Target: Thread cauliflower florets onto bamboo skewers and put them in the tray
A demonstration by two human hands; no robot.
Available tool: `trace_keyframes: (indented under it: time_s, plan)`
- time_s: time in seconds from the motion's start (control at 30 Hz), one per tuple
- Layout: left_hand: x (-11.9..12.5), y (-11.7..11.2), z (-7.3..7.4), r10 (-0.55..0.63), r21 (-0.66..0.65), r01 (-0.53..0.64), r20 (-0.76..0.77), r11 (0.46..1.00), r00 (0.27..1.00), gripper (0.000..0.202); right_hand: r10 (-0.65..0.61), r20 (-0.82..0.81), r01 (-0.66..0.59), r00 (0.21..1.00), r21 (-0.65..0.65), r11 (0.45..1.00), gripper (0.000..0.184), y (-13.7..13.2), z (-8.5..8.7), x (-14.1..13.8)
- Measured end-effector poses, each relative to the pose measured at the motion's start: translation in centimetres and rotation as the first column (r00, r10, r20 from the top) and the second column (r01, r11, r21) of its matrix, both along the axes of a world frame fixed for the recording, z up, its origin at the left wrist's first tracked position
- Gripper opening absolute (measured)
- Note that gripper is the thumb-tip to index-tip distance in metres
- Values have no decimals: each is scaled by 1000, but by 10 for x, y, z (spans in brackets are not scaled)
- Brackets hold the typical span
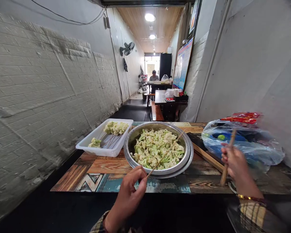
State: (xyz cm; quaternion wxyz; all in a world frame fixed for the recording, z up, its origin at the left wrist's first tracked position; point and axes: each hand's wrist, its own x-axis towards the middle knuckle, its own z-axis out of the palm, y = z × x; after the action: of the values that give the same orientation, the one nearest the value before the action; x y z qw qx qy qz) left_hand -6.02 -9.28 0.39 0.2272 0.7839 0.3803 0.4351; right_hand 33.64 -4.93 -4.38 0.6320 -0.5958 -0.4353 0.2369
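Observation:
Pinched in the fingers of my left hand point(133, 187) is one thin bamboo skewer point(163, 157), its far end slanting up over the cauliflower. Under it stands a round steel basin point(129, 154) full of cut cauliflower florets point(157, 145). My right hand point(236, 165) is closed around a small bundle of bamboo skewers point(232, 138), held nearly upright at the right of the table. More skewers point(208, 158) lie in a bundle beside the basin. To the left, a white plastic tray point(116, 150) contains skewered cauliflower point(116, 127) with the sticks pointing toward me.
A clear plastic bag point(269, 153) with blue and green contents fills the table's right side, a red packet point(244, 117) behind it. The patterned table point(106, 165) has a near edge before me. Farther off are another table point(161, 96), a bench and a seated person point(154, 77).

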Motion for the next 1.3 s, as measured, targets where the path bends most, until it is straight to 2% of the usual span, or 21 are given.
trace_keyframes:
  time_s: [0.07,0.13,0.2,0.27,0.33,0.4,0.53,0.63,0.7,0.73,0.77,0.83,0.9,0.97,1.07,1.2,1.3]
  plan:
    - [-1,8,2,41,-52,-39,33,998,999,28,-1,101,5,995,-37,999,29,8,-24,-3]
    - [2,14,2,58,-73,-54,50,996,997,29,18,447,49,894,-139,989,37,16,-51,-5]
    - [6,21,-1,55,-85,-49,69,995,996,31,12,498,77,867,-157,985,40,24,-76,-8]
    - [11,28,-6,40,-98,-30,98,995,994,33,-4,519,95,855,-148,984,44,31,-93,-10]
    - [16,35,-11,38,-119,-22,132,993,991,34,-10,540,96,841,-131,987,46,35,-102,-13]
    - [21,41,-14,57,-150,-33,159,988,986,35,-2,561,79,828,-112,991,46,38,-103,-15]
    - [32,47,-13,61,-183,-31,156,983,986,34,-11,593,54,805,-55,997,38,36,-88,-20]
    - [38,44,-10,40,-163,-15,153,987,987,34,-70,551,63,832,32,998,29,22,-60,-34]
    - [40,41,-7,18,-147,4,143,989,990,34,-104,262,69,959,140,988,27,8,-35,-54]
    - [41,40,-6,6,-137,12,130,990,991,33,-62,115,46,991,139,989,28,0,-22,-68]
    - [41,38,-6,-6,-127,21,113,992,994,33,27,9,-28,1000,135,991,30,-6,-10,-84]
    - [42,37,-5,-21,-106,30,83,994,996,32,239,-91,-227,967,122,966,33,-15,10,-116]
    - [41,36,-5,-40,-94,45,53,995,998,31,378,-159,-361,912,130,924,33,-18,23,-146]
    - [40,35,-6,-63,-92,64,22,994,998,30,417,-276,-383,866,169,908,31,-17,27,-167]
    - [39,31,-6,-90,-74,89,-4,993,996,30,415,-424,-355,805,216,909,25,-14,26,-185]
    - [41,25,-6,-75,-47,74,-21,996,997,31,428,-521,-346,739,251,904,26,-15,25,-192]
    - [43,22,-7,-69,-32,68,-26,997,997,31,417,-548,-333,725,251,909,25,-17,26,-193]
